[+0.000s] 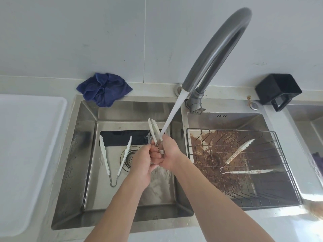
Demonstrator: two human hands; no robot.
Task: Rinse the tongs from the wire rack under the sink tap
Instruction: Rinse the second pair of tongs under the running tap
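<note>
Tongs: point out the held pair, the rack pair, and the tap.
held tongs (153, 131), head view, on the closed arms
rack tongs (240, 151), head view, upper arm
tap (218, 49), head view, curved spout

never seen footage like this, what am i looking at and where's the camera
There is one picture, from a camera on a person's head looking down at their bare hands; no machine. The left hand and right hand share a grip on closed white plastic tongs under water from the curved grey tap. A second white pair lies open in the left steel sink basin. A stained third pair lies on the black wire rack over the right basin. A crumpled blue cloth sits behind.
</note>
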